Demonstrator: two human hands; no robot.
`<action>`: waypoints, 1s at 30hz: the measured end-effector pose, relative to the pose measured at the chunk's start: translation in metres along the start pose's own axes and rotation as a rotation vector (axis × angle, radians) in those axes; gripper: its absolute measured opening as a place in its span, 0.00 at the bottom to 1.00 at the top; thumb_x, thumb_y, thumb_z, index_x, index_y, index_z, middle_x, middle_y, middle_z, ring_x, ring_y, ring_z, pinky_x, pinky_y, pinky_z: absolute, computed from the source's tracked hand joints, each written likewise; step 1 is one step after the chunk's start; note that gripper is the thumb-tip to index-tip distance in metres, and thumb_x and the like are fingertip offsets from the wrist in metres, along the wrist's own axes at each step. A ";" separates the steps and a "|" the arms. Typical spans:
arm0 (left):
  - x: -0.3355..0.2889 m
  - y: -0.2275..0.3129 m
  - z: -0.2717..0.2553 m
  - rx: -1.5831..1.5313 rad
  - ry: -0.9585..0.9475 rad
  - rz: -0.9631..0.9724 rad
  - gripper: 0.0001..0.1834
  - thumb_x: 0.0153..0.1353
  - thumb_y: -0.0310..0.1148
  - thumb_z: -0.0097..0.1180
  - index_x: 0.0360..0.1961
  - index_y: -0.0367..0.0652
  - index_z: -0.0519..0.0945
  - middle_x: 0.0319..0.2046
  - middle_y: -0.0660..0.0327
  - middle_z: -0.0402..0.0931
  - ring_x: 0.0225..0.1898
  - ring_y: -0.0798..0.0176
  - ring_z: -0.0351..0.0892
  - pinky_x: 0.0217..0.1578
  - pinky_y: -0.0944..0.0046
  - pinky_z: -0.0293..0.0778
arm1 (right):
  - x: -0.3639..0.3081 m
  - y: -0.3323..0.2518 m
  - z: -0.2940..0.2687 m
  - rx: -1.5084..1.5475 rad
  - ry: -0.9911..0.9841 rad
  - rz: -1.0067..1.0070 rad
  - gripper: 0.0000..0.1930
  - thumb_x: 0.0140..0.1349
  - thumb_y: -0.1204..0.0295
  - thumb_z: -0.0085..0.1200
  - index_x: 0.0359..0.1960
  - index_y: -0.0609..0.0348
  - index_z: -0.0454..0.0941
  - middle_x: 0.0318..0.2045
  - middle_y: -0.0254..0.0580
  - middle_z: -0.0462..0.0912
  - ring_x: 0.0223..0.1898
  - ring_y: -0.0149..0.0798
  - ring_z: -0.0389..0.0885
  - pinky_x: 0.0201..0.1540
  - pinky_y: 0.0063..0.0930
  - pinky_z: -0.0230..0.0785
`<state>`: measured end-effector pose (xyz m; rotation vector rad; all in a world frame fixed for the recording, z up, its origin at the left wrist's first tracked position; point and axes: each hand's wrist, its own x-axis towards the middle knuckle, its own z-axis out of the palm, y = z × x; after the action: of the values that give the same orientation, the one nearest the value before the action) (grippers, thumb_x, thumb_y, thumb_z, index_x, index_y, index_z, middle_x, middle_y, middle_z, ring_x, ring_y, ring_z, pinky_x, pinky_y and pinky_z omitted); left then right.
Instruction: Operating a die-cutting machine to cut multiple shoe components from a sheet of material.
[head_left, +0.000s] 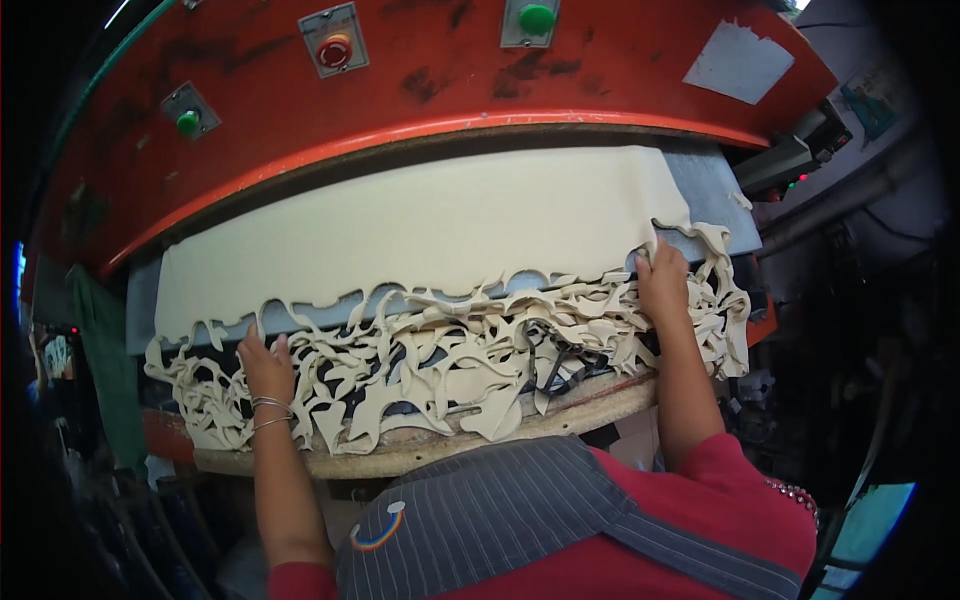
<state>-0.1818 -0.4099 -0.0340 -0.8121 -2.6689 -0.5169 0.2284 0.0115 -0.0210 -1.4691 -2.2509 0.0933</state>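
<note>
A wide cream sheet [420,225] of soft, flexible material lies over a grey metal plate [715,190] under the red machine. Its near edge is cut into scalloped curves and thin strips. My left hand [268,370], with bangles at the wrist, grips one of those strips at the left of the near edge. Toward the right end, my right hand [664,288] is closed on the sheet's ragged edge, its fingers partly hidden by the material. Between my hands hangs a tangled web of cream offcuts [440,365], full of cut-out holes.
Across the far side runs the red machine body [430,85], with a red button [334,52] and two green buttons [188,122]. A worn, padded ledge [420,458] borders the near side. At left hangs a green cloth [108,370]; a pipe [830,205] is at right.
</note>
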 end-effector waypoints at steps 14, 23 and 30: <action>0.008 -0.001 -0.107 -0.199 -0.749 0.250 0.30 0.59 0.50 0.53 0.62 0.58 0.67 0.63 0.37 0.56 0.64 0.38 0.57 0.64 0.49 0.51 | -0.114 -0.086 -0.036 0.336 -0.309 -0.346 0.14 0.55 0.73 0.56 0.42 0.65 0.76 0.37 0.54 0.78 0.42 0.54 0.74 0.48 0.41 0.66; 0.130 -0.226 -0.095 -0.134 -0.073 0.160 0.19 0.60 0.41 0.51 0.49 0.44 0.78 0.53 0.52 0.73 0.55 0.50 0.70 0.57 0.53 0.61 | -0.116 -0.241 -0.070 0.405 -0.150 -0.336 0.07 0.59 0.78 0.48 0.37 0.67 0.75 0.27 0.50 0.75 0.30 0.47 0.74 0.35 0.34 0.66; 0.119 -0.270 -0.053 -0.079 0.029 0.171 0.23 0.65 0.43 0.44 0.59 0.51 0.71 0.63 0.55 0.62 0.63 0.47 0.59 0.62 0.50 0.56 | -0.141 -0.561 -0.041 0.560 -0.160 -0.961 0.08 0.53 0.76 0.55 0.36 0.57 0.77 0.28 0.46 0.76 0.31 0.50 0.76 0.32 0.38 0.70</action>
<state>-0.4234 -0.5852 -0.0081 -1.0368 -2.5364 -0.5889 -0.1868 -0.3622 0.1346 -0.0445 -2.5163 0.4909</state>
